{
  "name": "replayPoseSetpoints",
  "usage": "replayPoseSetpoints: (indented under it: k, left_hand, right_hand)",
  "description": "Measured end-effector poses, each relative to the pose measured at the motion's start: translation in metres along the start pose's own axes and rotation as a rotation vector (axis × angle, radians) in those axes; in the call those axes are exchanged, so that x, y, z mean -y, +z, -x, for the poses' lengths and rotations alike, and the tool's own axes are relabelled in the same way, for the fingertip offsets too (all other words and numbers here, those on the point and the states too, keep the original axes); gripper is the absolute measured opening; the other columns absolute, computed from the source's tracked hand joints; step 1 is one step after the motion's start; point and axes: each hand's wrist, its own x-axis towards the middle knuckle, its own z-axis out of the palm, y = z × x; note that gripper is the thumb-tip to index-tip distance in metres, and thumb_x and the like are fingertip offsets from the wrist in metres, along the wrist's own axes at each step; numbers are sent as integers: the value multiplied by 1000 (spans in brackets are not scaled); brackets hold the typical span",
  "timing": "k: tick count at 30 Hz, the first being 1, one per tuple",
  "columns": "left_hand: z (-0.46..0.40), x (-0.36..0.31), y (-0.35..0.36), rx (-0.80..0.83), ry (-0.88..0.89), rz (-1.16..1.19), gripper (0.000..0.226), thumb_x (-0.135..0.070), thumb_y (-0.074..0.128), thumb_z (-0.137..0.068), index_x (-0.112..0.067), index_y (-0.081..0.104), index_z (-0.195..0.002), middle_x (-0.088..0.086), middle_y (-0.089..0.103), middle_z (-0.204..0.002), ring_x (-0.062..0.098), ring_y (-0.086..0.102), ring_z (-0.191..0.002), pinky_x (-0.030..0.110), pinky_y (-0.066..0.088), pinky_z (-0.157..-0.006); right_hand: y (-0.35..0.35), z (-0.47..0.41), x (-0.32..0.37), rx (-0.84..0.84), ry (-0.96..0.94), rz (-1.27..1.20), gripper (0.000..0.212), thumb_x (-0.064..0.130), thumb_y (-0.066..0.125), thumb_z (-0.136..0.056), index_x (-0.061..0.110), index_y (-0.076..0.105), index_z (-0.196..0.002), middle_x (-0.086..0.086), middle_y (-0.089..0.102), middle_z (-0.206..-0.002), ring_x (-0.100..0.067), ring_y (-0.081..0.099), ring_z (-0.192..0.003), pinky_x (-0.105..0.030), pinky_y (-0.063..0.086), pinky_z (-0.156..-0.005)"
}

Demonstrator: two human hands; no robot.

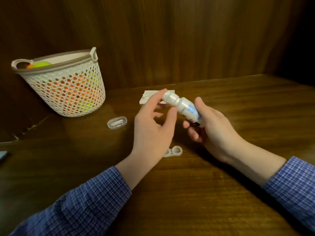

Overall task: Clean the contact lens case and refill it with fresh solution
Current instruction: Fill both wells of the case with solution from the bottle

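Right hand (214,132) wraps a light, smooth plastic solution bottle (183,106); left hand (153,123) fingertips pinch its cap, the best grip.

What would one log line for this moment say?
right hand: holds solution bottle tilted | left hand: fingers at bottle cap | lens case: on table, uncapped

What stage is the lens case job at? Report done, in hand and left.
Done: the contact lens case lies on the table with at least one well uncapped; whether it has been cleaned cannot be told. In hand: the right hand holds the solution bottle tilted, and the left hand has its fingers at the cap end. Left: pouring solution into the wells and capping the case.
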Motion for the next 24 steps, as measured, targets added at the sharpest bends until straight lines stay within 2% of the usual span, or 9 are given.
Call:
replayPoseSetpoints:
  k: [3,5,7,11,16,19,22,24]
  left_hand:
    - [-4,1,-4,9,-57,75,48,-23,63,-99,-30,51,-145,-15,64,-129,4,64,-114,27,62,-84]
    - [-3,0,-2,54,-74,104,44,-25,62,-99,-32,53,-141,-20,64,-123,2,64,-114,31,62,-87]
    - [-1,0,-1,93,-105,145,46,-24,63,-99,-38,50,-141,-21,65,-120,1,65,-115,35,63,-88]
    - [-2,0,-5,119,-93,186,47,-24,64,-99,-36,50,-141,-6,70,-124,10,67,-116,41,63,-87]
    - [0,1,-8,132,-60,212,45,-17,66,-97,-28,53,-138,-3,72,-118,14,72,-108,45,63,-85]
    - [1,1,-7,144,-50,189,46,-17,66,-98,-27,51,-140,-1,72,-116,16,72,-106,44,63,-84]
    - [1,1,-7,149,-48,173,47,-17,67,-97,-25,51,-141,-2,71,-117,15,72,-107,45,63,-85]
    - [2,0,-7,142,-42,177,46,-17,68,-96,-22,52,-139,-1,72,-116,16,72,-108,46,63,-85]
  right_hand:
    - [5,6,-4,61,-161,307,38,58,53,-99,24,66,-90,3,64,-64,-6,55,-54,-15,43,-48]
    - [10,10,-7,123,-211,386,35,54,54,-98,24,62,-83,2,63,-63,-8,55,-55,-16,44,-50]
    - [12,11,-9,145,-240,411,34,51,53,-97,20,60,-84,1,61,-65,-13,55,-59,-19,44,-51]
    - [8,10,-9,148,-335,478,32,43,53,-102,17,60,-85,8,58,-65,-9,54,-60,-19,44,-53]
    - [3,9,-12,117,-358,618,28,47,70,-91,20,63,-96,7,63,-71,-2,53,-59,-19,44,-54]
    - [3,9,-12,122,-392,720,28,44,66,-95,17,63,-99,3,65,-77,-4,52,-60,-21,45,-54]
    - [3,9,-12,93,-419,779,33,51,62,-94,20,64,-102,1,69,-84,-13,59,-67,-32,51,-61]
    - [2,10,-13,91,-433,792,31,52,61,-94,22,63,-102,3,68,-84,-13,60,-69,-29,52,-61]
